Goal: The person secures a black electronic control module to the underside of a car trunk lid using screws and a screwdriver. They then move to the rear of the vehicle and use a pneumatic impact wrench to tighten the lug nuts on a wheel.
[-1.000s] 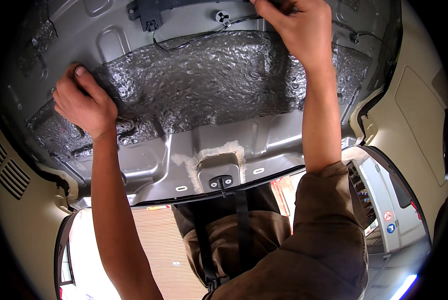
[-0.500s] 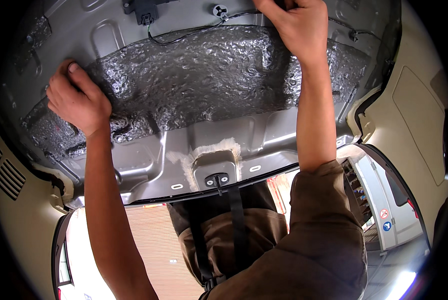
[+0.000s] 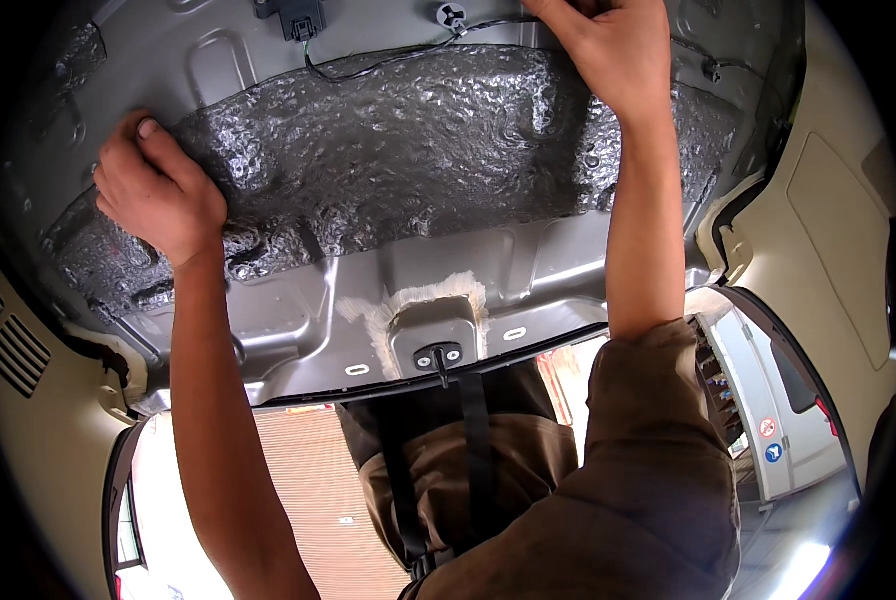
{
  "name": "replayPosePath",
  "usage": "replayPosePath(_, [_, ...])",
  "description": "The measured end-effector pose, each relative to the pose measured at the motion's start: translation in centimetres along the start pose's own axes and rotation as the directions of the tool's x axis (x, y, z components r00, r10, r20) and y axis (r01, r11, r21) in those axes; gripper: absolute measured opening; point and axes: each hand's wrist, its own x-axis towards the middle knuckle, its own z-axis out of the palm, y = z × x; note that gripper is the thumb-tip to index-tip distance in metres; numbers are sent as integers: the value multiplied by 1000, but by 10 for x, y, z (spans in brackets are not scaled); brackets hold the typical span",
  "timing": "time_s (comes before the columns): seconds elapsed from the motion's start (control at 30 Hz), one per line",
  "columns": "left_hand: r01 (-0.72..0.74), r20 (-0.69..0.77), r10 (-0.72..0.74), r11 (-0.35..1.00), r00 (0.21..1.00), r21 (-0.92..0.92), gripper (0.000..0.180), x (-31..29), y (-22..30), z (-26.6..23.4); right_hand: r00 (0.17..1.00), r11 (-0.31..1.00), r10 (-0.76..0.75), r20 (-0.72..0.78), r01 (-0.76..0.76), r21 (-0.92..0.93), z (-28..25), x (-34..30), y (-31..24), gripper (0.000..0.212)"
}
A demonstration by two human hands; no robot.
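Note:
A shiny, crinkled dark sheet (image 3: pixel 398 150) lies over a grey metal vehicle panel (image 3: pixel 558 255). Against the sheet's left part is my left hand (image 3: pixel 158 190), its fingers curled and thumb bent; whatever they hold, if anything, is hidden. Beyond the sheet's far edge, my right hand (image 3: pixel 618 50) reaches up to the top of the picture. Its fingers bend inward past the thumb, and the picture's edge cuts them off. A thin black cable (image 3: pixel 388 72) runs from a black connector box (image 3: pixel 293 15) past a round grey clip (image 3: pixel 451 15) toward my right hand.
A black striker (image 3: pixel 438 357) sits at the panel's near edge, framed by whitish smears. Beige trim (image 3: pixel 818 230) curves along the right, with vented trim (image 3: pixel 18 355) on the left. Below are a ribbed tan surface (image 3: pixel 308 480) and a grey door (image 3: pixel 768 400) with round stickers.
My right hand and forearm have shifted slightly right. The panel and sheet also sit a little differently in view. My left hand keeps its curled pose at the sheet.

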Motion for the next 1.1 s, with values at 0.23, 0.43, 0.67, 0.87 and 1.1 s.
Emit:
replayPosePath(0.23, [18,1,-18,1000,1000,11,21,-1,-1,-1,998,991,-56,24,59,-122,-2,-1,0,16])
replayPosePath(0.43, [33,18,-33,999,999,2,21,1,3,-2,977,979,-198,-82,193,-64,5,-1,19,18])
replayPosePath(0.67, [20,1,-20,1000,1000,0,21,-1,1,-1,992,976,-122,-25,115,-185,3,-8,2,33])
replayPosePath(0.87, [20,38,-21,1000,999,13,21,2,3,-3,959,942,-261,-107,229,-247,7,-9,14,43])
replayPosePath(1.1, [7,25,-7,1000,1000,-12,21,2,1,-4,994,987,-61,-94,46,-156,5,-15,3,41])
